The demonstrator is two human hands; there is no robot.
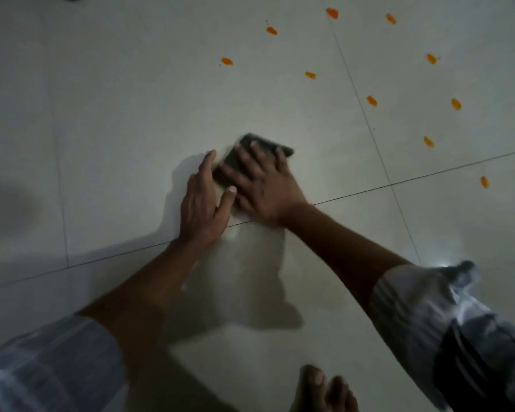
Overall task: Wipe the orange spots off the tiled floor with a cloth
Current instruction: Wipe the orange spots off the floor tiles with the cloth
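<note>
Currently right hand lies flat, fingers spread and straight, pressing the dark cloth onto the floor; forearm reaches in from lower right. Left hand rests just beside it, fingers straight, thumb toward the cloth's near edge. Cloth is a folded, roughly rectangular pad, long axis running lower-left to upper-right, blurred. Orange spots sit scattered beyond, well apart from it, on glossy pale tiles with thin dark grout lines.
</note>
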